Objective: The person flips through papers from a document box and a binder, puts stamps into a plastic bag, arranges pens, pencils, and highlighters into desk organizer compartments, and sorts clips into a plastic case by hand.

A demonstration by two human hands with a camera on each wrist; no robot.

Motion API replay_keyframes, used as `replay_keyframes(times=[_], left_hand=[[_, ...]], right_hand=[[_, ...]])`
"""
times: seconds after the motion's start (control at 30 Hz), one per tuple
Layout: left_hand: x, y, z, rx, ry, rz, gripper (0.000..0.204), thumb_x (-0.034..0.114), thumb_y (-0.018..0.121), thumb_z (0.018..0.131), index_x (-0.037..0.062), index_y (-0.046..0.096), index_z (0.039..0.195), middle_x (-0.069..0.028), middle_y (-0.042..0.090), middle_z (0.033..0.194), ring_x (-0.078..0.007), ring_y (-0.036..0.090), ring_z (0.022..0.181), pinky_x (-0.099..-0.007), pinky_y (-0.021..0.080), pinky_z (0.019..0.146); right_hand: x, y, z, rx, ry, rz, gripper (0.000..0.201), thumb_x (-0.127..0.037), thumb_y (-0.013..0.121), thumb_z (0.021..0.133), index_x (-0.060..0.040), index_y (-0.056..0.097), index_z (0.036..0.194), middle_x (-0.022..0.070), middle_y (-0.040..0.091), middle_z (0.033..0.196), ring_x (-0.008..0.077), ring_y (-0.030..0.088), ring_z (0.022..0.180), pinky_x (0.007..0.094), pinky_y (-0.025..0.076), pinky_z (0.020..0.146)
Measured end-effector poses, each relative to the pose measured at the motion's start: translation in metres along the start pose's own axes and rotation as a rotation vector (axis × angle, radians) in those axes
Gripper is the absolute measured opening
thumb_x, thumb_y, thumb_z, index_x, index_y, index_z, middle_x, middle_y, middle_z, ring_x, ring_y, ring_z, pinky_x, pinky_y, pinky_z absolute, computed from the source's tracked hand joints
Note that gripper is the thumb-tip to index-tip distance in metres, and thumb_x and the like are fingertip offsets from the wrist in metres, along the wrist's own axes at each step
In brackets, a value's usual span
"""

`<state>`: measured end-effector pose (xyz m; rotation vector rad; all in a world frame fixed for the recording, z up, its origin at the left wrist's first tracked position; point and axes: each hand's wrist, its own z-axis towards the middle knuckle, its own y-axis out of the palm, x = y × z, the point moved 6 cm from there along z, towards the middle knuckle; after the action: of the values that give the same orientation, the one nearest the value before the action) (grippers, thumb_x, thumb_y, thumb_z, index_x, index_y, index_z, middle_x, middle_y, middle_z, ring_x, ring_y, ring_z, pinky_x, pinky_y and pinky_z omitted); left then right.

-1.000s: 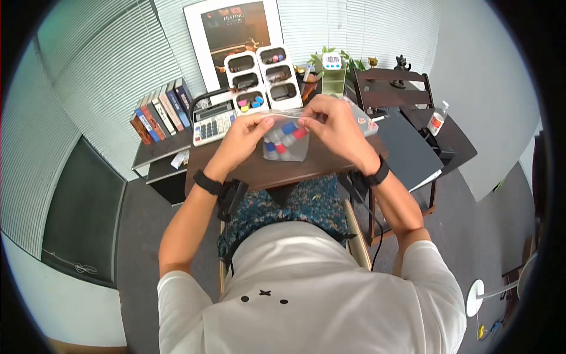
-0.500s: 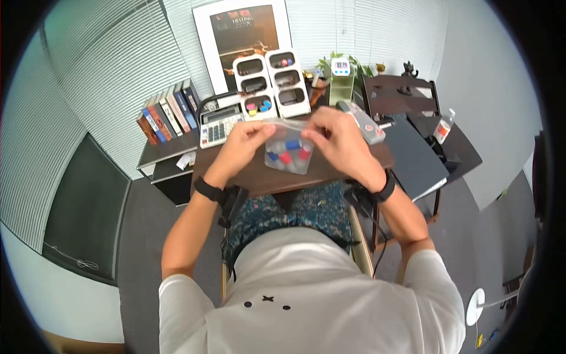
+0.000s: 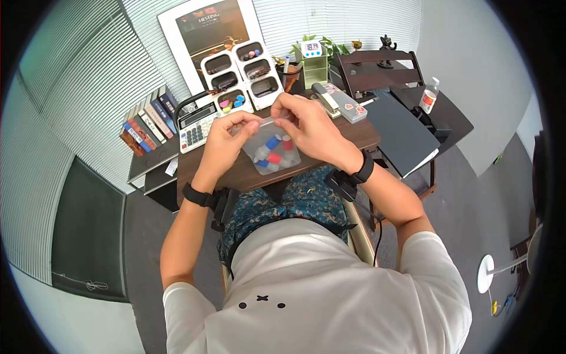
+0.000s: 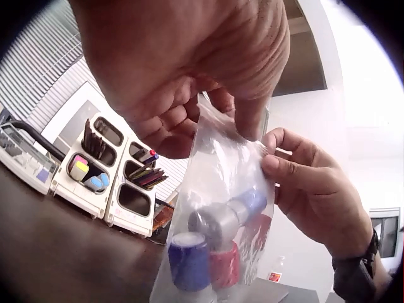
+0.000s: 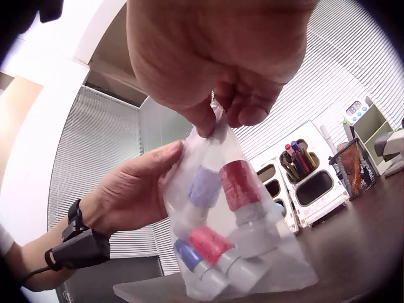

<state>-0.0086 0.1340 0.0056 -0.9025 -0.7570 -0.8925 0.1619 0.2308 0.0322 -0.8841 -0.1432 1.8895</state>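
- Both hands at the top of the bag: left hand (image 3: 221, 147) pinches its edge between thumb and fingers; right hand (image 3: 312, 133) pinches the same edge a little way along.
- Clear bag (image 4: 214, 158) hangs between them, over the near part of the brown tabletop (image 3: 236, 171). Whether its bottom touches the wood, cannot tell.
- Inside, low down: small translucent containers with blue caps (image 4: 189, 262) and red caps (image 5: 240, 183), jumbled at mixed angles. Two of each colour visible.
- Change: fingertips nearer each other along the top edge than half a second ago; head view tilted. Judgement: handling is centred on the bag's top, and the contents remain inside.
- Beyond the bag: white organisers (image 3: 253, 61) holding pens and coloured pieces; calculator (image 3: 194, 133) beside them, to the left.
- Right side: stapler (image 3: 325, 99) next to a grey case (image 3: 354, 112) with stickers; timer (image 3: 311, 50) atop a green stand (image 3: 315, 74) behind.
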Motion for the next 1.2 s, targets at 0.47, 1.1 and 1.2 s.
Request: replay_keyframes(times=[0.47, 1.1, 1.2], left_hand=[[0.034, 0.017, 0.009, 0.002, 0.12, 0.461, 0.009, 0.007, 0.072, 0.098, -0.0012, 0.068, 0.099, 0.0027, 0.064, 0.088, -0.0068, 0.055, 0.084, -0.0253, 0.045, 0.079], [0.027, -0.033, -0.006, -0.047, -0.032, 0.438, 0.01, 0.0, 0.074, 0.094, -0.0029, 0.074, 0.104, 0.0003, 0.067, 0.09, -0.0073, 0.057, 0.084, -0.0252, 0.047, 0.079], [0.033, -0.034, -0.007, -0.014, -0.013, 0.541, 0.01, -0.002, 0.074, 0.094, -0.003, 0.074, 0.104, 0.0003, 0.066, 0.089, -0.008, 0.056, 0.084, -0.026, 0.047, 0.08]], right_hand=[[0.005, 0.003, -0.003, 0.087, -0.128, 0.085, 0.02, 0.007, 0.065, 0.089, 0.0, 0.055, 0.105, 0.0194, 0.066, 0.093, 0.0406, 0.068, 0.091, 0.0472, 0.053, 0.079], [0.015, -0.005, -0.005, 0.201, -0.105, 0.102, 0.017, 0.013, 0.061, 0.081, 0.0009, 0.054, 0.091, 0.0201, 0.062, 0.076, 0.0439, 0.066, 0.079, 0.0469, 0.049, 0.067], [0.009, 0.0, -0.007, 0.151, -0.129, 0.082, 0.013, 0.01, 0.061, 0.082, 0.0013, 0.054, 0.089, 0.0206, 0.061, 0.076, 0.0434, 0.065, 0.076, 0.0478, 0.049, 0.066]])
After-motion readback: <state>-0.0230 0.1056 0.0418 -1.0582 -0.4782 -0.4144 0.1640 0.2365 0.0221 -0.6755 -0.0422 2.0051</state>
